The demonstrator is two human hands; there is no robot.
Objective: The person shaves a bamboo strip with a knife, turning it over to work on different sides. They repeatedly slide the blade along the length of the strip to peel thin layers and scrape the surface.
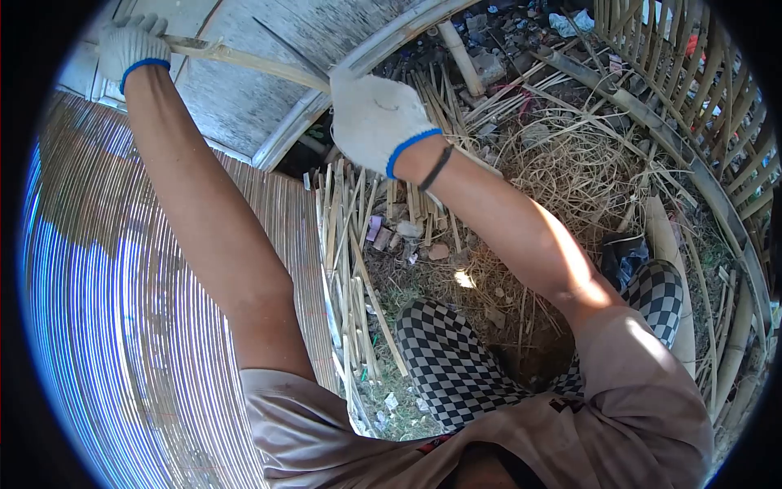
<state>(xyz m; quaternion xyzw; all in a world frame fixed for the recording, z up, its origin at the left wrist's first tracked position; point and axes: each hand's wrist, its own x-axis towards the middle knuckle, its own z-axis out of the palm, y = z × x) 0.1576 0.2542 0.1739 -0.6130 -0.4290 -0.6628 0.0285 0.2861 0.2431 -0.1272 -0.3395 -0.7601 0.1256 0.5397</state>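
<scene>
My left hand, in a white knit glove with a blue cuff, is closed around one end of a long split bamboo strip at the upper left. The strip runs across to my right hand, gloved the same way. From that closed right hand a narrow dark knife blade points up and left, close to the strip's right end. The glove hides the knife's handle. Whether the right fingers also grip the strip cannot be seen.
A slatted bamboo mat covers the left side. Behind the strip stands a weathered pale panel. Cut bamboo sticks lie beside the mat. Curled shavings and rubble cover the ground, with a bamboo lattice at upper right.
</scene>
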